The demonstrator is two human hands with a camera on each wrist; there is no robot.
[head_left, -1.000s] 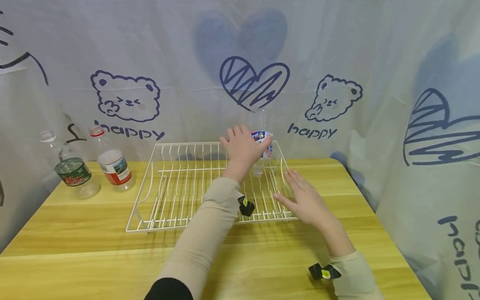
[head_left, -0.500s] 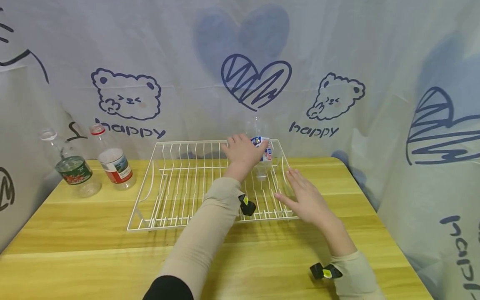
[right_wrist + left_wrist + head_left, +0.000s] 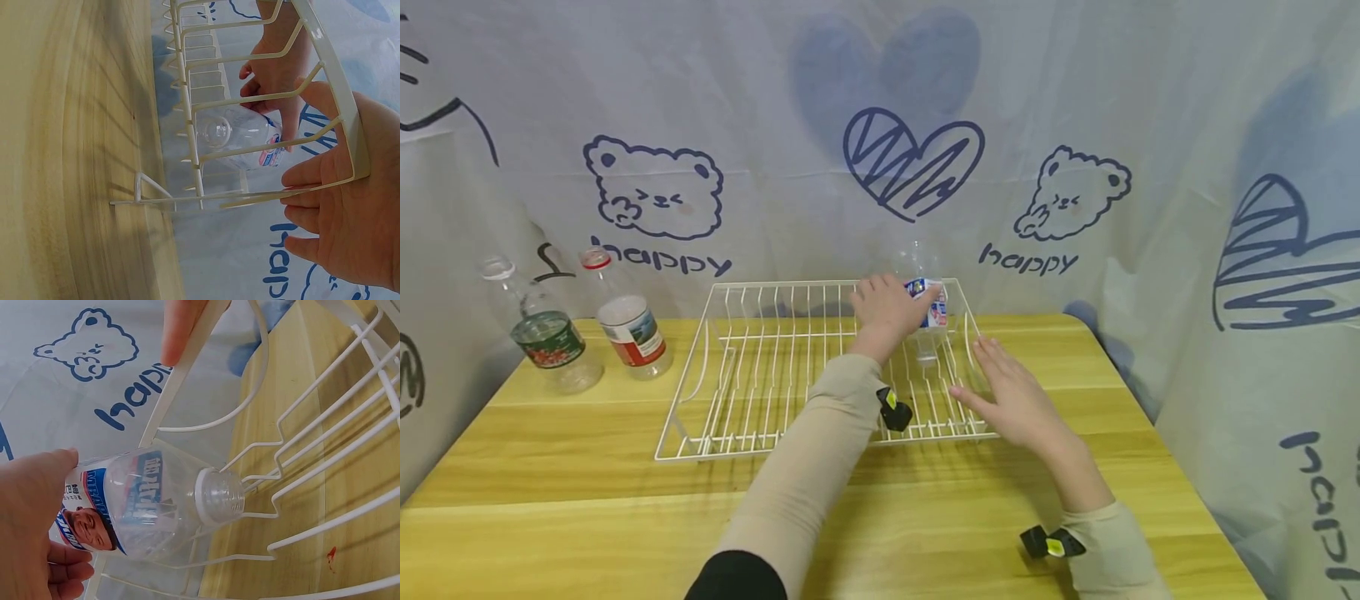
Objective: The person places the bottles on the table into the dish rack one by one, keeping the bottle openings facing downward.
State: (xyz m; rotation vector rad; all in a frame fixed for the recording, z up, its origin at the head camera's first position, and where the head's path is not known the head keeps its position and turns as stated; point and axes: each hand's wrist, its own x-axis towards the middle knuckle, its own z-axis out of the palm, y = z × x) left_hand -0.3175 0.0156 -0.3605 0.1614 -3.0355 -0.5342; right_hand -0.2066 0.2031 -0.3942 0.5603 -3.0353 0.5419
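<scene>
A clear plastic bottle [image 3: 927, 346] with a blue, white and red label stands neck-down at the back right of the white wire dish rack [image 3: 696, 457]. My left hand [image 3: 887, 310] grips it around the label, thumb on the right side. The left wrist view shows the capless neck of the bottle [image 3: 156, 506] down among the rack's wires. My right hand [image 3: 1017, 402] rests against the rack's right side near the front corner. In the right wrist view, the fingers [image 3: 303, 219] lie fairly straight along the outside of the frame, thumb at the rail.
Two upright capless bottles stand on the wooden table [image 3: 587, 533] left of the rack: a green-labelled bottle [image 3: 553, 342] and a red-rimmed bottle [image 3: 631, 329]. A pale curtain [image 3: 760, 100] with drawn bears and hearts hangs behind the table.
My left hand has lowered the bottle into the rack, its neck coming down and slightly toward me. My right hand has stayed at the rack's right side.
</scene>
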